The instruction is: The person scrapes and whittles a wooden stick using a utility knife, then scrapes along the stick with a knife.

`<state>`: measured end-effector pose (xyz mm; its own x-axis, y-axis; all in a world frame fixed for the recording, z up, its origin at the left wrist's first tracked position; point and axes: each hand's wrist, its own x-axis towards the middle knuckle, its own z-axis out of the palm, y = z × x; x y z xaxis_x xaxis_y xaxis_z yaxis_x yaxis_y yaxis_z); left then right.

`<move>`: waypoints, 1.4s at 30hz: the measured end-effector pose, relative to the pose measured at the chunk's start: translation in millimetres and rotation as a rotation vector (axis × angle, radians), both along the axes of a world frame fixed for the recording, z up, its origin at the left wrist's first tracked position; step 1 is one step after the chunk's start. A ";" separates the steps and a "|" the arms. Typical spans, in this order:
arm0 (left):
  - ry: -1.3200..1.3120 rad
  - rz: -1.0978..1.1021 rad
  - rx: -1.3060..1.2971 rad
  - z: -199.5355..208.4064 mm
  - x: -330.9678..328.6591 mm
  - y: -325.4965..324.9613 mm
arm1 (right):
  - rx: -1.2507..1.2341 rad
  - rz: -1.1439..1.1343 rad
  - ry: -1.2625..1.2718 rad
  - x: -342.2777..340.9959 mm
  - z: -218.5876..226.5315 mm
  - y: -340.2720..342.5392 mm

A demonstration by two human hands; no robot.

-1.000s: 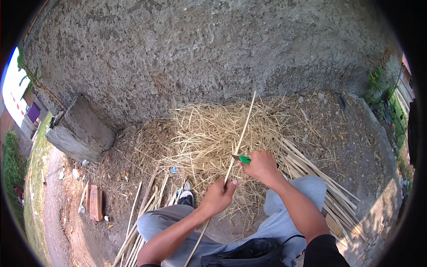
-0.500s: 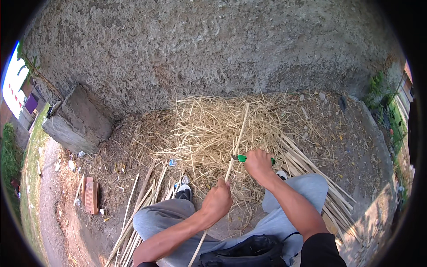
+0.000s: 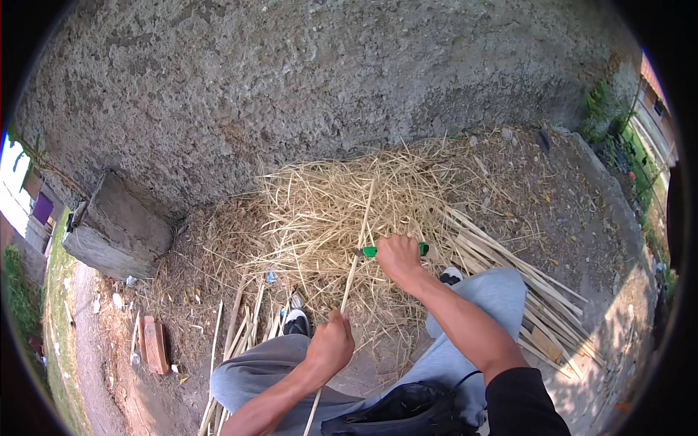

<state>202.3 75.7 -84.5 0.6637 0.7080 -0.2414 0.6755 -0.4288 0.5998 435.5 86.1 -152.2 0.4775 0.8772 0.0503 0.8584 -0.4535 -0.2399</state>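
Observation:
A long, pale strip of split bamboo or cane [image 3: 368, 203] slants up from my lap over a heap of shavings. My left hand [image 3: 331, 346] is closed around its lower part, just above my left knee. In my right hand [image 3: 400, 259] is a green-handled utility knife [image 3: 370, 251], gripped in a fist. The knife's short blade meets the strip partway up, lying across it. Below my left hand the strip runs on toward the lower edge.
Curled shavings [image 3: 327, 218] are heaped before a rough wall [image 3: 349, 80]. Bundles of strips [image 3: 538, 298] lie right of my knee, with more strips [image 3: 243, 320] on the left. A brick [image 3: 153, 345] and a concrete block [image 3: 120, 225] stand at left. A black bag [image 3: 407, 416] rests on my lap.
The view has tilted, so the scene sits rotated. Both hands keep their holds, and the blade stays at about the same place on the strip.

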 end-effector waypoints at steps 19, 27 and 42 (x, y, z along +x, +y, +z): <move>0.132 -0.226 -0.085 -10.4 -60.9 -32.8 | -0.077 -0.544 -0.009 137.9 -38.3 -68.9; -0.270 0.137 -1.094 15.4 -42.2 19.0 | 0.039 -0.265 0.293 41.0 38.1 -34.7; -0.411 0.262 -1.067 -6.3 -23.9 23.6 | 0.127 0.181 0.276 -27.6 40.8 -54.9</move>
